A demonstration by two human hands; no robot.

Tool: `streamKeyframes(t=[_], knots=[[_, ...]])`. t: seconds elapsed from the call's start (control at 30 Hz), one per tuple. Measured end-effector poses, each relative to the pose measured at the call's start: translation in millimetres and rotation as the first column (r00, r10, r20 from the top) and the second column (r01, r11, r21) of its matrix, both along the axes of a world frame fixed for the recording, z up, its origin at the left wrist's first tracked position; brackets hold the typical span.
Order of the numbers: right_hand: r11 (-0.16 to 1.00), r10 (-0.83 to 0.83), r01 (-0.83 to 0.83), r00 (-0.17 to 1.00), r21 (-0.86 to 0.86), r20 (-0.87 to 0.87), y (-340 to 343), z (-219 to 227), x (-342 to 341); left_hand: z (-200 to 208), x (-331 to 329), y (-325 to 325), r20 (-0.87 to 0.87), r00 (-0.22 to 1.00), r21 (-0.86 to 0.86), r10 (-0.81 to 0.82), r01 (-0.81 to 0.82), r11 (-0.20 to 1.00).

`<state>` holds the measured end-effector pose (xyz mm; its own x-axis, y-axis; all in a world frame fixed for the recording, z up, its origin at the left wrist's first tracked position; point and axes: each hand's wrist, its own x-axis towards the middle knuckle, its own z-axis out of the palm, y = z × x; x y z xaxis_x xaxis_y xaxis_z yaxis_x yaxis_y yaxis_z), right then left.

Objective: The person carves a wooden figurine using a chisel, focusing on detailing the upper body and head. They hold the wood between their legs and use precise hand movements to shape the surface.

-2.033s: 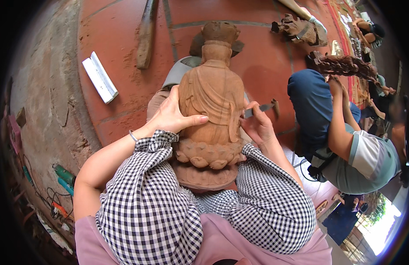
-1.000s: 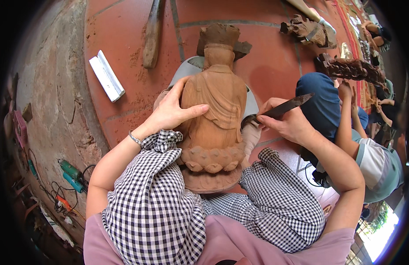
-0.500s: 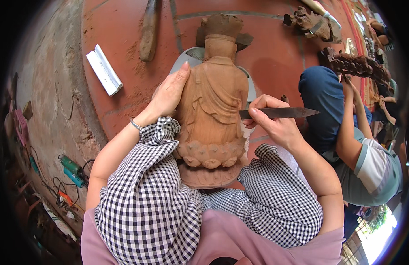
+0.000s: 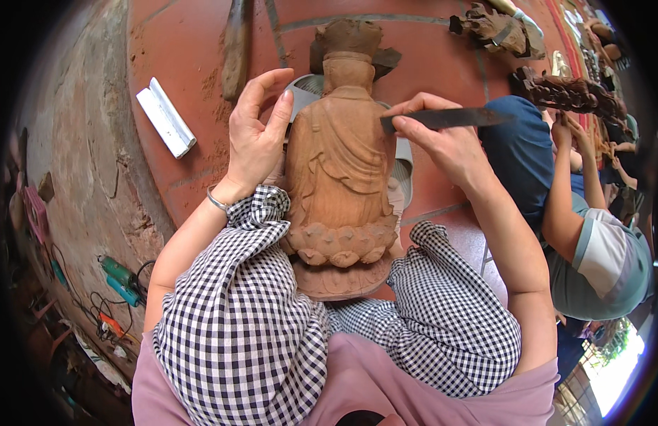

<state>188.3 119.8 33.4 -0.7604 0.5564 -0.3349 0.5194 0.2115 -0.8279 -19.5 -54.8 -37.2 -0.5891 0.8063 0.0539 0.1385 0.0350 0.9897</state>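
A carved wooden statue [image 4: 346, 160] leans upright between my knees, its draped robe towards me and its lotus base low by my legs. The top of its head is rough and dark. At the statue's left shoulder, my left hand [image 4: 259, 131] is raised with thumb and fingers apart, holding nothing. My right hand [image 4: 442, 138] grips a flat dark metal blade [image 4: 460, 118], held level. One end of the blade is at the statue's right shoulder; its other end points right, towards a neighbour's knee.
A white angled strip [image 4: 165, 117] and a wooden-handled tool [image 4: 236, 64] lie on red tiles. Someone in blue trousers [image 4: 517, 160] sits close on my right, near a dark carved piece [image 4: 570, 94]. Corded power tools [image 4: 117, 273] lie at left.
My left hand has lifted off the statue's side and its fingers have spread. My right hand has moved up with the blade, from the statue's waist to its shoulder.
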Motion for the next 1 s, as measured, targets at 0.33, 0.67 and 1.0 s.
streamKeyframes(t=[0.33,0.67,1.0], knots=[[0.986,0.165,-0.165,0.986,-0.012,0.0,6.4,2.5,-29.2,36.3,5.1,43.4,-0.429,0.86,0.122,-0.277,0.358,0.926],[0.939,0.308,-0.289,0.948,-0.185,0.084,55.5,11.1,-53.2,47.8,16.5,74.5,-0.378,0.874,-0.113,-0.307,0.285,0.952],[0.949,0.255,-0.207,0.947,-0.237,0.194,49.3,7.8,-69.3,48.8,10.4,79.2,-0.339,0.896,-0.092,-0.286,0.271,0.958]])
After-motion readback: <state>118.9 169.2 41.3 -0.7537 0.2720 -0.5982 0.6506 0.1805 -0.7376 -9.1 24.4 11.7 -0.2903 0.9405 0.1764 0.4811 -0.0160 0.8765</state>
